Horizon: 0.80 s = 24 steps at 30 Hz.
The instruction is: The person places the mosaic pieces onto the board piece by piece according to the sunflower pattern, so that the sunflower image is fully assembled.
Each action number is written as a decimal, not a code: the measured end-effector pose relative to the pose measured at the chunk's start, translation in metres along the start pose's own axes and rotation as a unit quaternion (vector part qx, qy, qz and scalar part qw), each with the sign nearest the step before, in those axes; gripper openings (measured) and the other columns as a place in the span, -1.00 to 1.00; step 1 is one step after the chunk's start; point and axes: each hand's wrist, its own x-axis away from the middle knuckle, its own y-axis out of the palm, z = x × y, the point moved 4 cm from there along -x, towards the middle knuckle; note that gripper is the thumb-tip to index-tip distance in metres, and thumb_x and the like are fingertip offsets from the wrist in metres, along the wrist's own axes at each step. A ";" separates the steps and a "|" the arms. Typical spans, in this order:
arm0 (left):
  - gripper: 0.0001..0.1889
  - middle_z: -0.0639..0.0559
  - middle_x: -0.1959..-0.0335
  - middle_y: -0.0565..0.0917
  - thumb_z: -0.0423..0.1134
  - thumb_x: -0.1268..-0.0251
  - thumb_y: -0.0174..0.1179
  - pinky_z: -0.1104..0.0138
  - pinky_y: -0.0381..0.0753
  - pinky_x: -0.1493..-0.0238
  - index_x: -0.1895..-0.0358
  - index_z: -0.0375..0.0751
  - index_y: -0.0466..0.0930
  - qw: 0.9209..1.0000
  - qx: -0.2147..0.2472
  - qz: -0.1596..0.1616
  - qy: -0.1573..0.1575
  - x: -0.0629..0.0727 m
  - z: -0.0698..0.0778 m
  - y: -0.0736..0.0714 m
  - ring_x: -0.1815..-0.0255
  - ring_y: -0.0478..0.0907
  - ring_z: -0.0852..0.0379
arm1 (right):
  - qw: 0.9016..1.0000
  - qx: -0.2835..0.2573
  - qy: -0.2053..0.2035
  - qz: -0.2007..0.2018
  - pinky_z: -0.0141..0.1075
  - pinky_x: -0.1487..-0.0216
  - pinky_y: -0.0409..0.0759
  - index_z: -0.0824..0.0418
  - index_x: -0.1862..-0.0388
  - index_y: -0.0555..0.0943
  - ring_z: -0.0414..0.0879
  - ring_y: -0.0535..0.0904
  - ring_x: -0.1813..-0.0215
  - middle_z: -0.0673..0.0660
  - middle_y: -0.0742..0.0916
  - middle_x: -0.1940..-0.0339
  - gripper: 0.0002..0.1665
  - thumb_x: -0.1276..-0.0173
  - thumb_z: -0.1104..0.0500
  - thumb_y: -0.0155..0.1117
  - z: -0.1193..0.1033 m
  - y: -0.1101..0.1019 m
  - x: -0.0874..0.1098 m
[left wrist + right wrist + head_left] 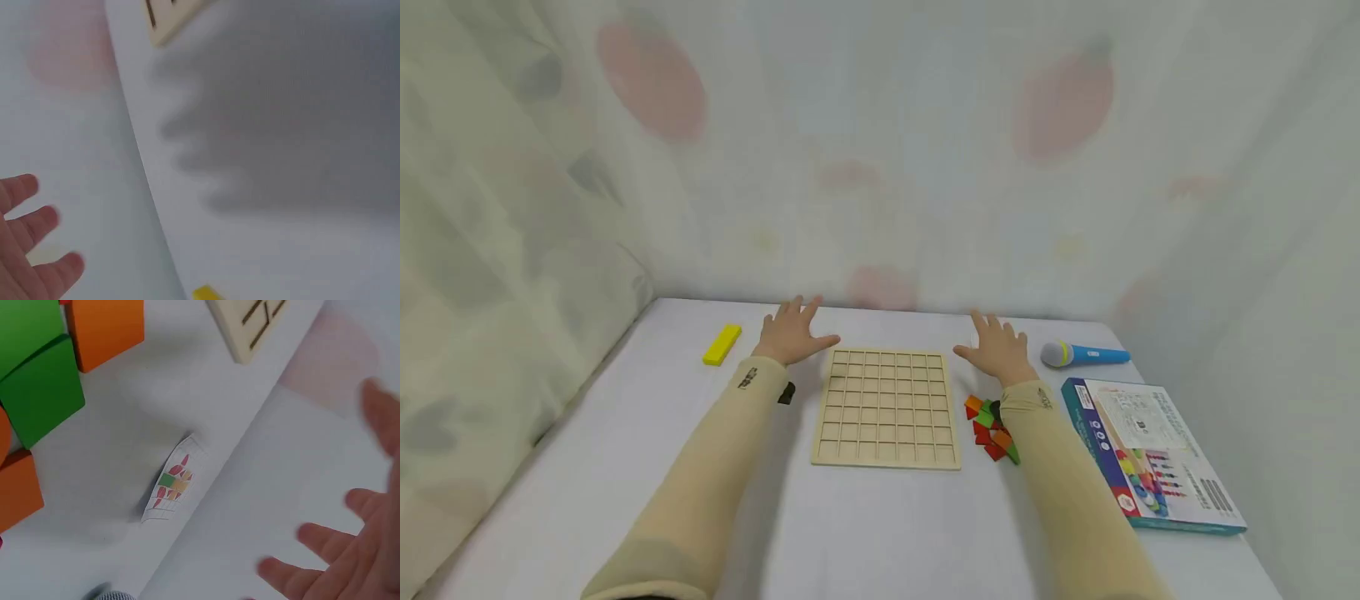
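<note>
Grid board (886, 410), microphone (1086, 355) beside box (1150, 454)

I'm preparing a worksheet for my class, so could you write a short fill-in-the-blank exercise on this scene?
The yellow block lies to the ____ of the wooden grid board.
The handle of the microphone is coloured ____.
Of the left hand and right hand, the ____ one is nearer the red, orange and green blocks.

Missing words: left; blue; right.
</note>
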 end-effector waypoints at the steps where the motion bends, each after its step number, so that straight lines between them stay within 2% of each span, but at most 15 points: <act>1: -0.01 -0.30 -0.41 0.11 0.47 -0.05 -0.05 -0.24 0.17 -0.19 -0.48 0.02 -0.10 1.000 0.032 0.000 -0.002 0.004 -0.002 -0.004 -0.36 0.12 -0.31 | 1.000 -0.010 -0.003 -0.008 0.27 -0.21 0.18 0.16 -0.48 0.03 0.35 0.20 -0.34 0.34 0.27 -0.40 -0.09 -0.31 -0.24 0.05 0.000 -0.003 0.000; 3: 0.00 -0.30 -0.33 0.26 0.42 -0.07 0.01 -0.14 0.31 -0.13 -0.49 -0.01 -0.14 0.995 0.102 -0.001 -0.013 0.016 -0.008 -0.011 -0.23 0.30 -0.27 | 0.999 -0.031 -0.009 -0.028 0.18 -0.18 0.31 0.24 -0.41 0.18 0.27 0.34 -0.27 0.33 0.40 -0.32 -0.22 -0.34 -0.11 0.08 -0.001 -0.008 0.002; 6: 0.00 -0.23 -0.09 0.47 0.37 -0.07 0.07 0.07 0.46 0.08 -0.49 0.00 -0.17 0.980 0.194 0.002 -0.046 0.040 -0.016 -0.015 0.05 0.47 -0.14 | 0.996 -0.052 -0.018 -0.065 0.08 -0.15 0.38 0.32 -0.28 0.37 0.20 0.43 -0.21 0.31 0.53 -0.20 -0.41 -0.35 0.04 0.10 0.000 -0.010 0.007; 11: 0.00 -0.10 0.32 0.51 0.33 -0.06 0.13 0.31 0.41 0.43 -0.47 -0.08 -0.09 0.955 0.282 0.000 -0.097 0.087 -0.018 -0.006 0.47 0.41 0.06 | 0.991 -0.056 -0.021 -0.116 -0.01 -0.09 0.45 0.32 -0.13 0.52 0.11 0.52 -0.04 0.27 0.61 -0.08 -0.53 -0.32 0.09 0.16 0.003 0.003 0.019; 15: -0.04 -0.04 0.50 0.45 0.22 -0.08 0.21 0.33 0.40 0.55 -0.45 -0.12 -0.05 0.933 0.335 -0.032 -0.130 0.123 -0.008 0.010 0.64 0.35 0.12 | 0.988 -0.053 -0.016 -0.145 -0.08 0.01 0.51 0.31 -0.04 0.57 0.01 0.53 0.16 0.22 0.65 0.04 -0.55 -0.29 0.04 0.21 -0.003 0.020 0.026; 18: -0.05 0.00 0.57 0.42 0.16 -0.05 0.27 0.33 0.39 0.60 -0.44 -0.11 -0.03 0.919 0.360 -0.058 -0.150 0.140 0.000 0.024 0.71 0.30 0.15 | 0.987 -0.040 -0.014 -0.152 -0.20 0.24 0.51 0.28 0.17 0.63 -0.06 0.50 0.34 0.15 0.68 0.27 -0.63 -0.26 0.00 0.22 -0.009 0.032 0.030; 21: 0.01 0.02 0.63 0.41 0.16 0.02 0.32 0.34 0.36 0.62 -0.44 -0.12 -0.03 0.914 0.365 -0.082 -0.155 0.148 0.009 0.037 0.73 0.29 0.18 | 0.989 -0.019 -0.011 -0.149 -0.29 0.42 0.40 0.24 0.36 0.63 -0.11 0.44 0.46 0.07 0.63 0.46 -0.71 -0.22 0.00 0.25 -0.011 0.039 0.035; 24: 0.08 0.03 0.66 0.44 0.15 0.11 0.38 0.35 0.34 0.63 -0.45 -0.13 -0.06 0.914 0.365 -0.101 -0.146 0.151 0.017 0.049 0.74 0.32 0.18 | 0.990 -0.010 -0.006 -0.143 -0.30 0.44 0.39 0.23 0.41 0.62 -0.11 0.43 0.45 0.05 0.62 0.48 -0.76 -0.19 0.05 0.28 -0.009 0.040 0.041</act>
